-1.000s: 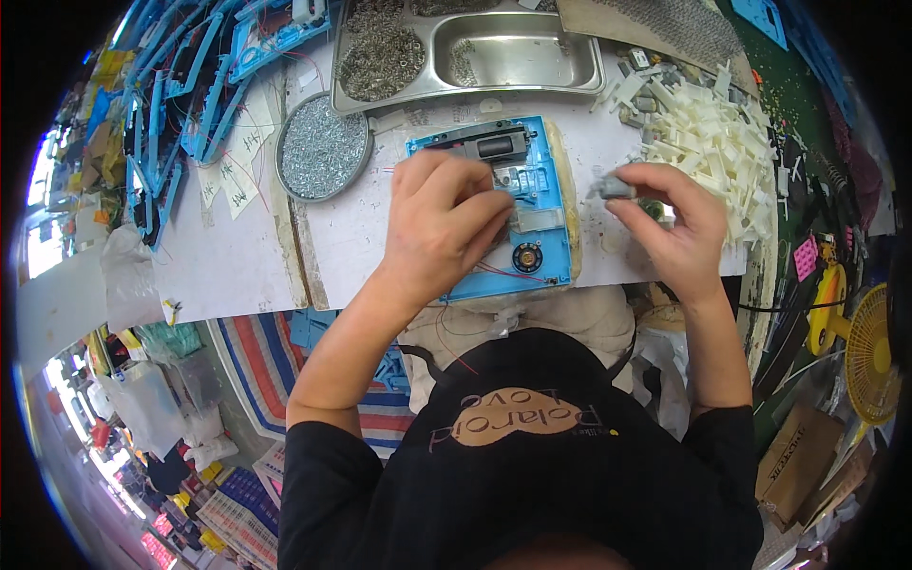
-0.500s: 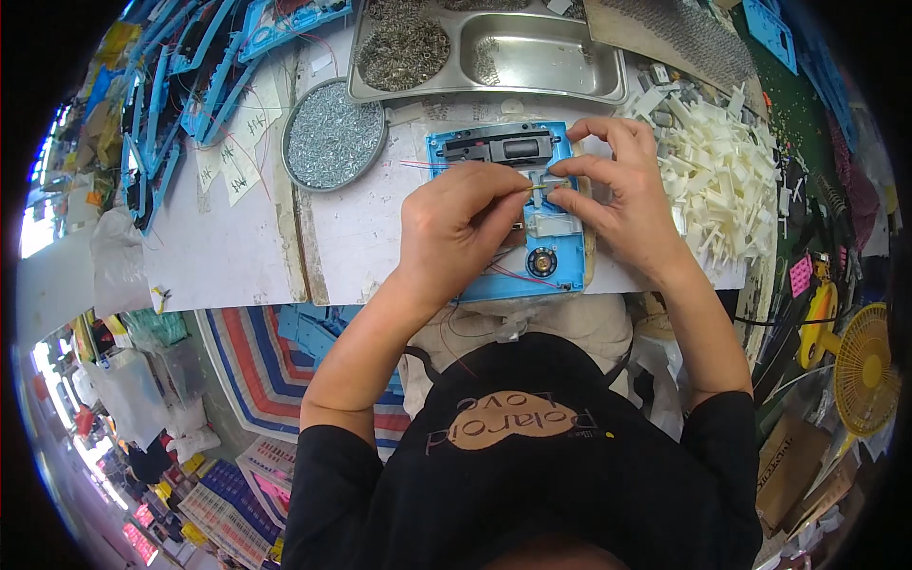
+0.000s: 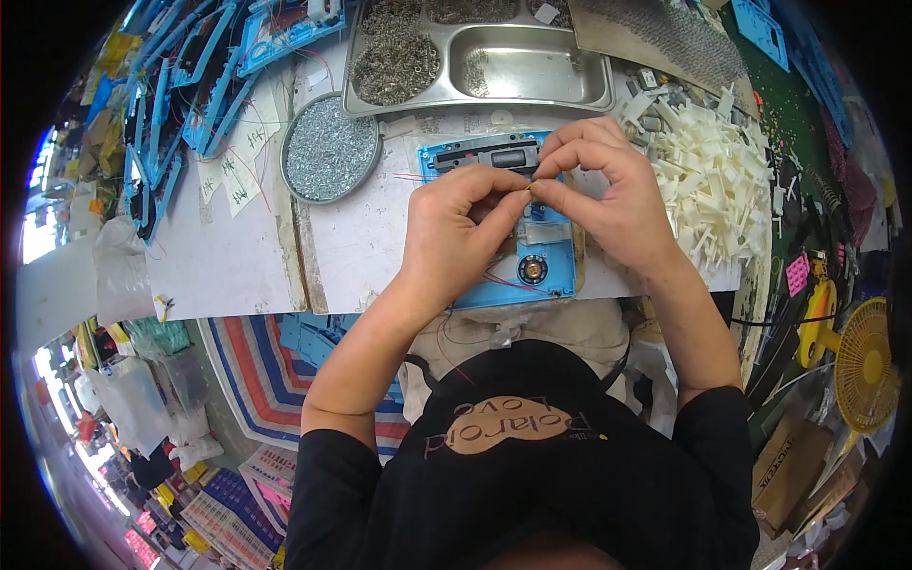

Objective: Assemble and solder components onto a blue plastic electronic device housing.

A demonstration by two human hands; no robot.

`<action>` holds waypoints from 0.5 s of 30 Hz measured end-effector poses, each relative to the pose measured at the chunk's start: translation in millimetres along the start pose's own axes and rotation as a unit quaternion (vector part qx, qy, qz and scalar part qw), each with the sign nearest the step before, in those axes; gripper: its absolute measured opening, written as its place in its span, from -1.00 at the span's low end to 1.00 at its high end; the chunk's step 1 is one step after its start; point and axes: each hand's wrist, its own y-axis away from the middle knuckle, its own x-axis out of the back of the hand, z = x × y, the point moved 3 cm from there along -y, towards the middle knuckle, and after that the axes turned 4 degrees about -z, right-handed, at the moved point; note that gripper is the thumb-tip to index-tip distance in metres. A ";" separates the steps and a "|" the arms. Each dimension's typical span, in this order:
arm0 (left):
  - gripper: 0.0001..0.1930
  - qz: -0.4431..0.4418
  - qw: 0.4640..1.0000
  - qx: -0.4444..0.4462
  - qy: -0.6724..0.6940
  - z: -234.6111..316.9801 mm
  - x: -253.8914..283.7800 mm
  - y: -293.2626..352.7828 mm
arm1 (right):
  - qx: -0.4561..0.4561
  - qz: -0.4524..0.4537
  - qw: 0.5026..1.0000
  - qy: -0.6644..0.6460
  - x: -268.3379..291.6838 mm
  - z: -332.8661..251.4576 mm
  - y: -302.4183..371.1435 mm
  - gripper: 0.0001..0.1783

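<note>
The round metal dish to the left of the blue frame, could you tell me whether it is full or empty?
Full: the round metal dish is covered rim to rim with small silvery parts, and no bare bottom shows.

Mid-frame, both hands [image 3: 532, 214] meet over the frame [image 3: 551, 275] on the worktop [image 3: 228, 256]. The screw dish [image 3: 330, 147] lies to its left, the tray [image 3: 494, 66] above, the clip pile [image 3: 712, 185] at right.

Round screw dish [image 3: 330, 148], steel tray [image 3: 494, 57], white plastic parts [image 3: 717, 185], yellow fan [image 3: 866, 366]
</note>
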 end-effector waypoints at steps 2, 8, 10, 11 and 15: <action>-0.91 0.011 0.999 0.025 0.047 -2.9 1.8 1.8 | -0.023 0.007 0.999 -0.021 -5.8 0.3 1.2 -0.84; -0.91 0.009 0.998 0.043 0.048 -2.3 -0.4 -2.7 | 0.000 0.063 0.998 -0.005 -9.6 -0.5 11.4 -0.88; -0.93 0.010 0.999 -0.031 -0.032 -5.9 0.0 -3.0 | 0.048 0.083 0.995 0.038 0.9 -3.9 19.8 -0.90; -0.94 0.028 0.994 -0.054 -0.092 -8.4 0.9 -3.7 | 0.038 0.087 0.994 0.050 13.5 -5.2 29.5 -0.89; -0.97 0.076 0.985 -0.117 -0.097 -2.3 4.2 -0.3 | -0.028 0.223 0.972 0.074 100.1 -4.9 97.0 -0.89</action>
